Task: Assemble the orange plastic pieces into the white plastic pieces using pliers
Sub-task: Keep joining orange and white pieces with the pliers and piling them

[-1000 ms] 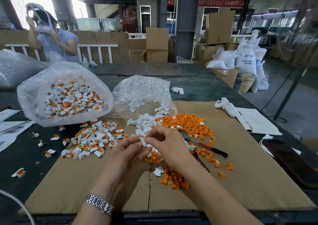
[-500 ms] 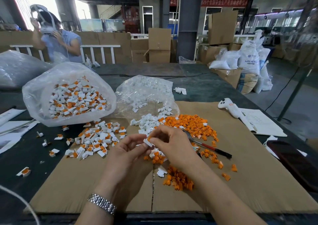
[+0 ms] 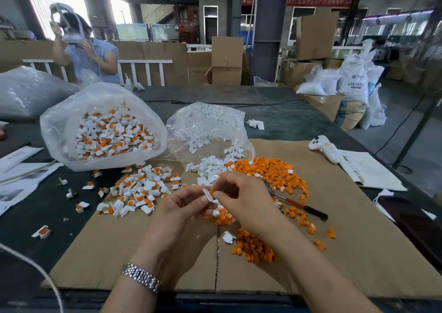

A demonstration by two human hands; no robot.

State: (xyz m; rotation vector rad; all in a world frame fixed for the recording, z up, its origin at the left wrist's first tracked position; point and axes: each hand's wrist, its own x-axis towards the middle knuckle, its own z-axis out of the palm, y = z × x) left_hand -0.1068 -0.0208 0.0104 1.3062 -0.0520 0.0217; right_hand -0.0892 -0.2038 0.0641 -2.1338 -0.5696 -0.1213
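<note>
A: Two hands meet over the flat brown cardboard sheet; the left hand, with a silver metal watch at its wrist, pinches a small white plastic piece between thumb and fingertips; the right hand has its fingers curled, and its fingertips pinch a small orange plastic piece that touches the top of the white one.

B: And the pliers?

A: The red-and-black-handled pliers lie on the cardboard just to the right of the right hand, untouched; their metal nose is partly hidden behind that hand.

B: Where is the stock?

A: A loose heap of orange plastic pieces lies just beyond the right hand; a smaller orange cluster lies nearer the body, beside the right forearm; loose white plastic pieces lie beyond the fingertips, spilling from a clear crumpled plastic bag.

B: Finished ones?

A: A scatter of white pieces with orange inserts lies left of the left hand; behind it a second clear plastic bag holds more of them.
</note>
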